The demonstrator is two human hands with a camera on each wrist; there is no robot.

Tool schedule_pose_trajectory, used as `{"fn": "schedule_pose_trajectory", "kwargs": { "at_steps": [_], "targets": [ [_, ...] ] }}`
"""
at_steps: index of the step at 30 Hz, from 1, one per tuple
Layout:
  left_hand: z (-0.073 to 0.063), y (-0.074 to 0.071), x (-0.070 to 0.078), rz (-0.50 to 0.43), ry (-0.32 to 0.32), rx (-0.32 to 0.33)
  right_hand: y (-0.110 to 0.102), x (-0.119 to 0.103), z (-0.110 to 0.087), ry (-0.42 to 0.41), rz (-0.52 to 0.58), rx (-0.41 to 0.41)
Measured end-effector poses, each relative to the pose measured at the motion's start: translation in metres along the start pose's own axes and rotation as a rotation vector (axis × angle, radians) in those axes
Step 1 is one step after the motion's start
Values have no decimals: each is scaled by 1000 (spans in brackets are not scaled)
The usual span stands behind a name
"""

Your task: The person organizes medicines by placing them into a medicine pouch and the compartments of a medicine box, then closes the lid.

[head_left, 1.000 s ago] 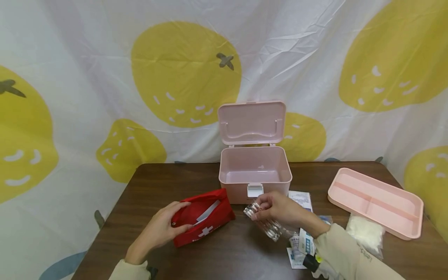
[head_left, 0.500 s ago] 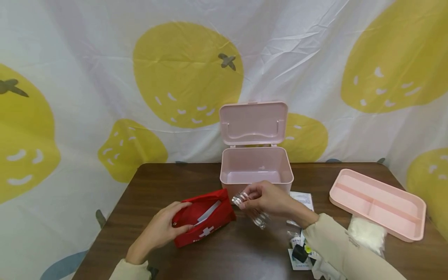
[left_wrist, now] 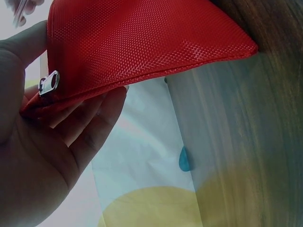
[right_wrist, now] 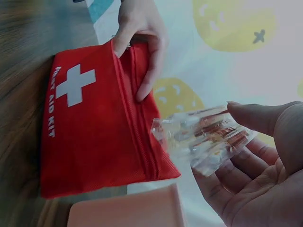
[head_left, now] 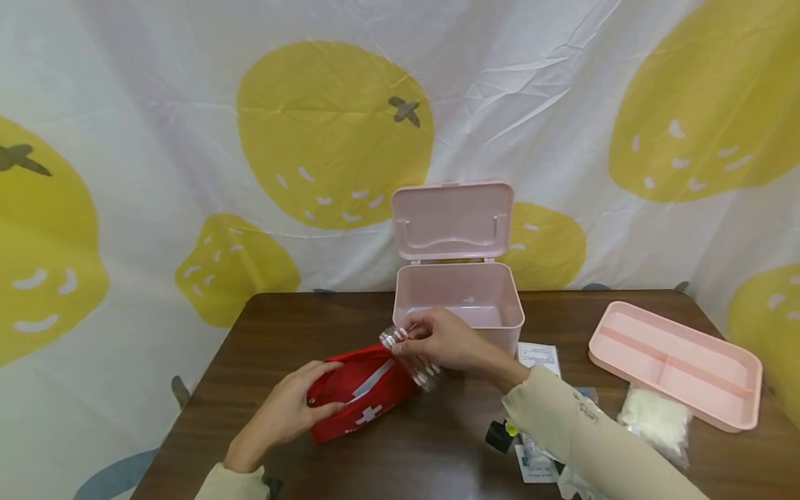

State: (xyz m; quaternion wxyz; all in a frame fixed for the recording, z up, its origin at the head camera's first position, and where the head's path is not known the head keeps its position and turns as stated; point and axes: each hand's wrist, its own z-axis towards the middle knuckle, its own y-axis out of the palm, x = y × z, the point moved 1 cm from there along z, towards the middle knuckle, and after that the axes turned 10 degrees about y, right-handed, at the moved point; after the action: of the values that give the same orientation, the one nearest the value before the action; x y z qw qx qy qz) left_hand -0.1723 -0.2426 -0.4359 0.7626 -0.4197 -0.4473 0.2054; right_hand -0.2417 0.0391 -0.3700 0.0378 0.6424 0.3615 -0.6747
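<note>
Red woven fabric pouch point(right_wrist: 102, 130), on the worktop point(head_left: 300, 323), is gripped at one end by the L hand point(head_left: 284, 406), mouth point(head_left: 346, 376) spread; R hand point(head_left: 446, 340) pinches a clear plastic packet point(right_wrist: 203, 137) bet. thumb & fingers, just by the pouch's other end (can't tell if touching). Prob. best way in: hold the mouth wide, turn the packet lengthwise w/ the opening & ease it past the zip edge point(right_wrist: 131, 111), b/c crinkly film may snag. Pinch lightly; tubes point(right_wrist: 238, 138) inside could be brittle. Textures: coarse weave, metal-looking zip pull point(left_wrist: 49, 83), flat white cross point(right_wrist: 75, 86); packet glossy, creased, tubes slim, brownish-red. Pink box point(head_left: 431, 288) behind: smooth, rounded corners.
</note>
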Motion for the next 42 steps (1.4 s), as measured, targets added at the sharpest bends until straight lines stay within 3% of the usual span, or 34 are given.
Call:
{"fn": "schedule_pose_trajectory", "kwargs": {
  "at_steps": [9, 22, 29, 37, 42],
  "targets": [
    [1, 0, 0, -1, 29, 0, 10, -18, 10, -108, -39, 49],
    [2, 0, 0, 10, 81, 9, 39, -19, 20, -205, -9, 21],
    [3, 1, 0, 25, 117, 15, 51, -18, 20, -341, -189, 56],
    [3, 1, -1, -12, 131, 18, 59, -10, 21, -428, -408, 19],
    [3, 1, -1, -15, 141, 23, 64, -10, 22, -468, -483, 12]
  ]
}}
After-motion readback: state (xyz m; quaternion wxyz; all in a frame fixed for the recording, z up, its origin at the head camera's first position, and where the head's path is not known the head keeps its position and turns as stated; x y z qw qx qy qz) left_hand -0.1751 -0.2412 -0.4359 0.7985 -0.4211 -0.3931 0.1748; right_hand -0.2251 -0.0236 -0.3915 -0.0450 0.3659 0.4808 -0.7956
